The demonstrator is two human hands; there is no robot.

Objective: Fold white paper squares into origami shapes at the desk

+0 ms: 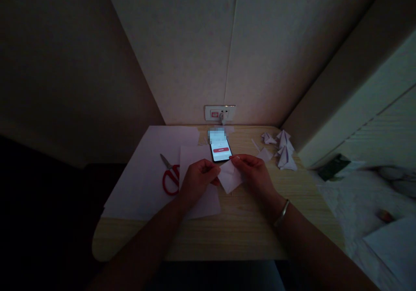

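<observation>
A small folded piece of white paper (230,179) is held just above the wooden table (247,230) between both hands. My left hand (196,180) pinches its left edge with curled fingers. My right hand (254,174), with a metal bangle on the wrist, grips its upper right corner. Behind the paper lies a smartphone (221,150) with a lit screen. Red-handled scissors (170,176) rest on large white sheets (146,178) to the left of my left hand.
Several folded white paper shapes (284,152) and scraps lie at the table's back right. A wall socket (220,113) with a plug sits above the table's far edge. A bed with white sheets (367,208) is to the right. The room is dim.
</observation>
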